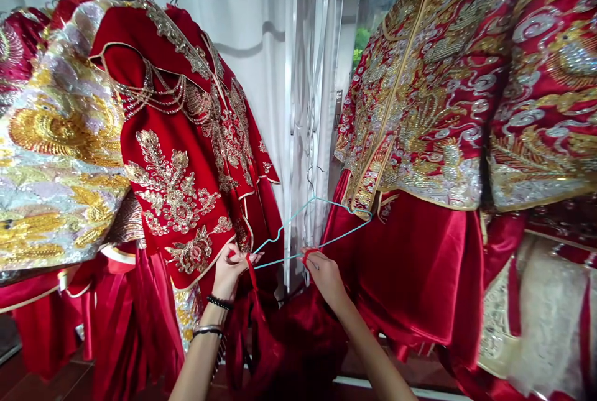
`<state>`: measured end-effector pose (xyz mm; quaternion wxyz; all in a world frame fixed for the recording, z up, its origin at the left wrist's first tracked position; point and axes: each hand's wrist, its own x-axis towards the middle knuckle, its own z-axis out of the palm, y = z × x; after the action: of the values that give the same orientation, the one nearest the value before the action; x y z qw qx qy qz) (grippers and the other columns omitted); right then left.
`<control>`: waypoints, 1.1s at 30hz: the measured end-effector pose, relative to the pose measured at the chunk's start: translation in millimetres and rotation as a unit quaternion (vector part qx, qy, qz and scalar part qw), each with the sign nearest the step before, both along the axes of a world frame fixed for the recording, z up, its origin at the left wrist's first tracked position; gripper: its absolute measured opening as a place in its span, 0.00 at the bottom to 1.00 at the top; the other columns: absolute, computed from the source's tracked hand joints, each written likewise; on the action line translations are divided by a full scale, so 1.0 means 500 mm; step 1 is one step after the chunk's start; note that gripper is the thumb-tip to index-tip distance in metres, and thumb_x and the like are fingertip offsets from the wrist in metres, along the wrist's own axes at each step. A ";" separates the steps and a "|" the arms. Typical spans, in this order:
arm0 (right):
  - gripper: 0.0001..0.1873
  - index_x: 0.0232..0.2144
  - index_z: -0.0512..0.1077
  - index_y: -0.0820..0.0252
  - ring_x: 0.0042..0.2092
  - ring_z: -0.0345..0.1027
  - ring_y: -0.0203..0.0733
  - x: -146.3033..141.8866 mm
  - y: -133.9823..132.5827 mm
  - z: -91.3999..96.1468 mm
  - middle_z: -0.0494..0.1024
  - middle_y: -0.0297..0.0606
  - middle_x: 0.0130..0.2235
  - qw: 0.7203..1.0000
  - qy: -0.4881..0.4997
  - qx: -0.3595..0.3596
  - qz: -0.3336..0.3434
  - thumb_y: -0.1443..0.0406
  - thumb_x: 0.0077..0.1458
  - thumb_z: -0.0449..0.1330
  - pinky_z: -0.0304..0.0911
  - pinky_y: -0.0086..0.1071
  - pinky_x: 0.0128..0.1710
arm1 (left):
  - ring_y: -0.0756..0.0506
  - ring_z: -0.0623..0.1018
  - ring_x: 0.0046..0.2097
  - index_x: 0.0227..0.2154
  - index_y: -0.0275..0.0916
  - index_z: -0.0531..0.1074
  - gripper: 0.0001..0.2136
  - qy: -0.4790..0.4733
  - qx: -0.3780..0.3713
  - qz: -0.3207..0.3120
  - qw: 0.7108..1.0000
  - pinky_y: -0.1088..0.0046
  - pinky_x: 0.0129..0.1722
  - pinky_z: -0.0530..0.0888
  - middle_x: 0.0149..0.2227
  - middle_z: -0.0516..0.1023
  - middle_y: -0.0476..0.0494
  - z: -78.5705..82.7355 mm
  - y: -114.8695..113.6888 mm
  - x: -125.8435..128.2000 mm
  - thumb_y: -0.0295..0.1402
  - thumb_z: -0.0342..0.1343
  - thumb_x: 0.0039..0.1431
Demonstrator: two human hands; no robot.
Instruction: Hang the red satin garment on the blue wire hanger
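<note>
Head view: at 6 o'clock, nearest, a dark-red satin garment [268, 345] hangs below the hands; it looks soft and slippery, so its straps should give a surer hold than the cloth. At 7 o'clock the left hand [236, 264] pinches a red strap [252, 273] by the hanger's end; whether it grips wire too, I cannot tell. At 5 o'clock the right hand's [321, 270] fingers close on a red loop [308, 255] at the lower bar. The pale-blue hanger [314, 198] seems light and springy. Beyond, embroidered jackets hang at 10 [181, 133] and 2 o'clock [429, 96].
</note>
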<state>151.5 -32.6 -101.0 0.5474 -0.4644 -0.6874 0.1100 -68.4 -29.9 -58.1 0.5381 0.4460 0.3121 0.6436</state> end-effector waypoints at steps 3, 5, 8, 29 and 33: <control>0.10 0.32 0.76 0.56 0.45 0.69 0.43 -0.001 0.003 -0.005 0.77 0.39 0.40 0.999 -0.023 0.022 -0.016 0.64 0.53 0.54 0.58 0.43 0.54 | 0.45 0.78 0.27 0.26 0.39 0.57 0.24 0.031 0.006 0.023 0.999 0.69 0.30 0.75 0.18 0.74 0.55 0.013 0.003 0.002 0.30 0.68 0.30; 0.10 0.30 0.75 0.56 0.45 0.70 0.43 -0.005 0.006 -0.007 0.78 0.39 0.39 0.999 -0.032 0.036 -0.027 0.64 0.54 0.53 0.59 0.42 0.52 | 0.45 0.78 0.27 0.29 0.39 0.58 0.24 0.047 0.016 0.030 0.998 0.70 0.31 0.75 0.18 0.74 0.55 0.022 0.011 0.003 0.31 0.68 0.30; 0.10 0.31 0.75 0.56 0.45 0.70 0.42 -0.011 0.007 -0.010 0.78 0.39 0.38 0.998 -0.038 0.042 -0.039 0.65 0.54 0.53 0.61 0.41 0.51 | 0.46 0.78 0.27 0.32 0.39 0.59 0.25 0.087 0.038 0.025 0.995 0.71 0.32 0.74 0.20 0.75 0.53 0.036 0.026 0.006 0.32 0.68 0.31; 0.12 0.35 0.74 0.60 0.45 0.69 0.42 -0.003 -0.014 -0.015 0.77 0.42 0.40 0.993 -0.067 0.033 -0.090 0.68 0.55 0.51 0.61 0.40 0.51 | 0.48 0.77 0.28 0.35 0.40 0.63 0.10 0.439 0.134 -0.086 0.884 0.74 0.32 0.71 0.21 0.74 0.54 0.082 0.088 0.061 0.30 0.53 0.47; 0.13 0.36 0.74 0.60 0.45 0.69 0.41 -0.004 -0.015 -0.013 0.77 0.42 0.40 0.993 -0.072 0.031 -0.085 0.69 0.56 0.50 0.57 0.42 0.54 | 0.50 0.75 0.26 0.40 0.42 0.64 0.17 0.624 0.174 -0.097 0.755 0.77 0.30 0.68 0.20 0.73 0.55 0.124 0.096 0.071 0.20 0.49 0.45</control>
<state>149.7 -39.9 -107.6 0.5185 -0.5107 -0.6858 0.0077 -33.1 18.3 3.8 0.1965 0.8625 0.4165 0.2100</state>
